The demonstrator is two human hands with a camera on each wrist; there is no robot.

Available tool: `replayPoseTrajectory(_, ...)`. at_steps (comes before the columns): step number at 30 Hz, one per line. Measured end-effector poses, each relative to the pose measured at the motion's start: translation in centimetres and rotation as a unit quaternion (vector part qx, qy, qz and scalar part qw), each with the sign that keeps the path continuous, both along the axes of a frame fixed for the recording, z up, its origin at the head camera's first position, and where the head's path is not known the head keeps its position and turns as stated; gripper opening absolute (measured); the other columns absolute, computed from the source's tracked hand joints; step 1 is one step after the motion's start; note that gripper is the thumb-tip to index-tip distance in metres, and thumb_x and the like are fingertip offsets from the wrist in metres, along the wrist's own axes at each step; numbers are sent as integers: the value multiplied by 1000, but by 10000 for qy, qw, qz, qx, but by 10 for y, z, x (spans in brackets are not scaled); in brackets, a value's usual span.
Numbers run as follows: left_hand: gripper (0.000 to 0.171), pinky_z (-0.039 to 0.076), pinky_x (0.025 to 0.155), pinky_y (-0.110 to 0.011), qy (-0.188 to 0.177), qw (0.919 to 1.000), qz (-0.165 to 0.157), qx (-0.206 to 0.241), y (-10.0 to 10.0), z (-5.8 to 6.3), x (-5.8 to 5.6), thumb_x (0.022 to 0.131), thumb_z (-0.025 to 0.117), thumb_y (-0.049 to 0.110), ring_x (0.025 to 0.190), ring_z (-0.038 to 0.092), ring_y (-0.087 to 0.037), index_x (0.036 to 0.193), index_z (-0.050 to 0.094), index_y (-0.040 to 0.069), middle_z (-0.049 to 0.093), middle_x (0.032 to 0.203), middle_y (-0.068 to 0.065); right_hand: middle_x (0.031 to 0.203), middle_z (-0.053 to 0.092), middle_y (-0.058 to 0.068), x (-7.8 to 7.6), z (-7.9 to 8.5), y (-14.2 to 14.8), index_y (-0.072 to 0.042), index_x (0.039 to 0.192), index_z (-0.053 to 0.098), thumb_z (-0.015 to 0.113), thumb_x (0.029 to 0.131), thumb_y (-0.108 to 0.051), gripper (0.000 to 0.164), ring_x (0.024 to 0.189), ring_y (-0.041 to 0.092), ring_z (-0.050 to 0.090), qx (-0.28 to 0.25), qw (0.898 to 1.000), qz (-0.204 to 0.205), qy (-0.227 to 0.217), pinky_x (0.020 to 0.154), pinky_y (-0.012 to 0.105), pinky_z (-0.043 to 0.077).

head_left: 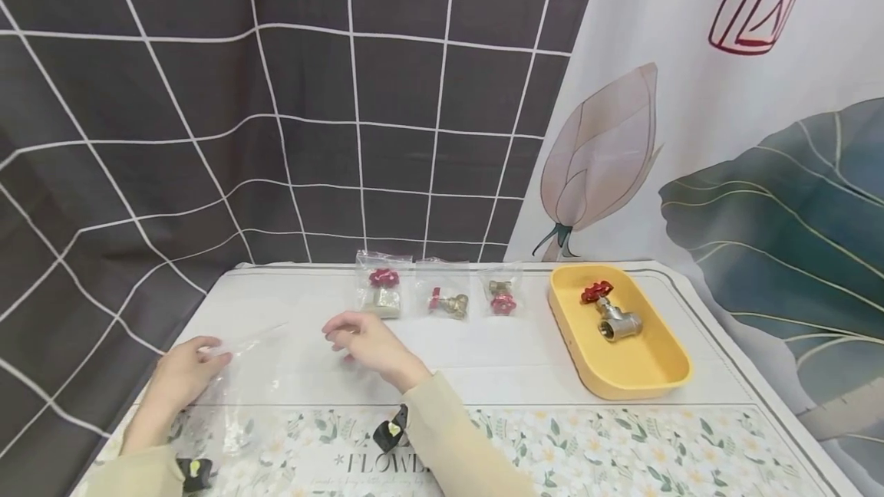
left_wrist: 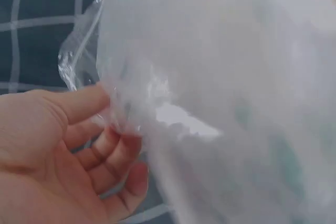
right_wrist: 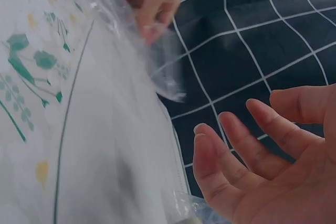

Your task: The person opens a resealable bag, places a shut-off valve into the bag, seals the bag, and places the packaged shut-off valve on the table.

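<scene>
A clear plastic bag [head_left: 238,397] hangs from my left hand [head_left: 183,374], pinched between thumb and fingers at its edge. Up close in the left wrist view, the see-through bag [left_wrist: 220,77] fills most of the picture, and nothing can be made out inside it. My right hand [head_left: 369,343] is raised over the white part of the table to the right of the bag, apart from it. In the right wrist view its fingers [right_wrist: 252,150] are loosely bent with nothing between them.
At the back of the table lie three clear bags holding red-handled valves: a left one [head_left: 384,290], a middle one [head_left: 449,301] and a right one [head_left: 502,297]. A yellow tray [head_left: 638,388] on the right holds a metal valve with a red handle [head_left: 619,324].
</scene>
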State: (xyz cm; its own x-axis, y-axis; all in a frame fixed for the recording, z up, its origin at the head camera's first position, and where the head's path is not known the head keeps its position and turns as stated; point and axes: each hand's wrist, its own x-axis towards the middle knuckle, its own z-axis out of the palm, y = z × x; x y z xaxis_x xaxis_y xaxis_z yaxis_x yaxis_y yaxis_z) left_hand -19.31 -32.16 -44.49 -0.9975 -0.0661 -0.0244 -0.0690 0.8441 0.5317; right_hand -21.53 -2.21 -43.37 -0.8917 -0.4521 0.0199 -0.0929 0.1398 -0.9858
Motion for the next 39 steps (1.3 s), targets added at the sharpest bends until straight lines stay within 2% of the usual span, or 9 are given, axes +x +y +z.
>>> replayPoseTrajectory(3,44,51,75,-55,760,9961,-458,36,24,11,4,96,63,22,87,63,-43,124,55,-10,64,100,-32,106,66,6,-3,1,8,0,115,65,55,95,-6,23,89,16,64,-72,10000,-61,14,81,42,56)
replayPoseTrajectory(6,40,52,70,-48,1127,9903,-767,253,49,23,6,94,66,19,85,66,-36,123,58,-7,67,93,-19,106,66,6,-7,4,18,0,114,65,54,95,-6,23,91,18,64,-123,9998,-177,39,79,40,56)
replayPoseTrajectory(11,39,51,66,-37,1202,9864,-998,516,81,35,10,94,66,16,86,65,-29,127,58,-3,66,90,-6,110,66,16,-10,12,34,1,114,64,53,97,-7,22,96,29,66,-280,9992,-242,154,77,40,57)
replayPoseTrajectory(15,38,50,68,-37,1320,9825,-1145,646,105,41,12,93,67,14,86,63,-26,127,59,-1,64,87,-3,113,65,22,-9,21,51,2,117,62,52,98,-9,24,95,32,66,-356,9987,-284,210,76,41,57)
replayPoseTrajectory(22,36,51,71,-35,1650,9678,-1625,986,143,44,7,90,70,10,83,61,-19,124,63,3,62,83,2,102,69,12,-8,37,80,-1,114,65,56,97,-12,22,78,18,65,114,9980,-247,578,59,25,49)
replayPoseTrajectory(27,37,52,66,-29,1931,9511,-2047,1274,168,45,-1,88,72,8,78,58,-13,124,64,5,63,88,1,83,68,5,-6,43,102,-8,110,67,63,94,-17,19,65,20,61,662,9949,-126,757,51,25,44)
replayPoseTrajectory(33,42,52,71,-31,2099,9351,-2367,1596,196,51,-10,88,71,6,87,59,-15,128,62,9,65,97,-2,59,53,1,-1,47,122,-2,93,67,61,96,-18,17,50,13,47,1177,9886,-82,930,48,24,38)
replayPoseTrajectory(37,44,53,75,-36,2139,9276,-2436,1858,214,53,-17,88,71,4,91,62,-18,131,61,8,67,100,-4,55,48,-2,5,50,133,-2,86,66,59,97,-15,18,47,11,44,1328,9855,-282,1021,47,25,36)
replayPoseTrajectory(39,45,54,77,-38,2077,9264,-2422,2000,222,53,-19,88,71,5,93,63,-20,131,60,7,69,101,-6,53,47,-2,7,51,138,-2,86,67,60,97,-15,18,45,11,43,1362,9836,-466,1084,46,25,35)
